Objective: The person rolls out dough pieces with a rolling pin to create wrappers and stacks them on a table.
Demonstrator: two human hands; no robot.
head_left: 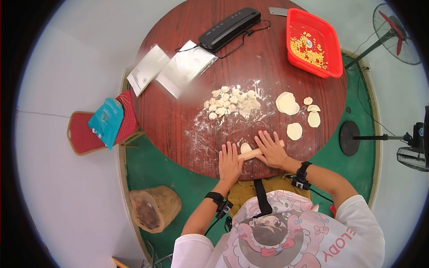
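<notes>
On tbl [167, 127], 2 hands [229, 163] [271, 151], prob. 1 rolling-pin [250, 154]

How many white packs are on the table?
2: one pack near the table's left edge, the other pack just right of it, by the black device. More may be hidden underneath.

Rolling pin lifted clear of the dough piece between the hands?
No, the rolling pin lies across the near edge of the dough piece, under both hands.
</notes>
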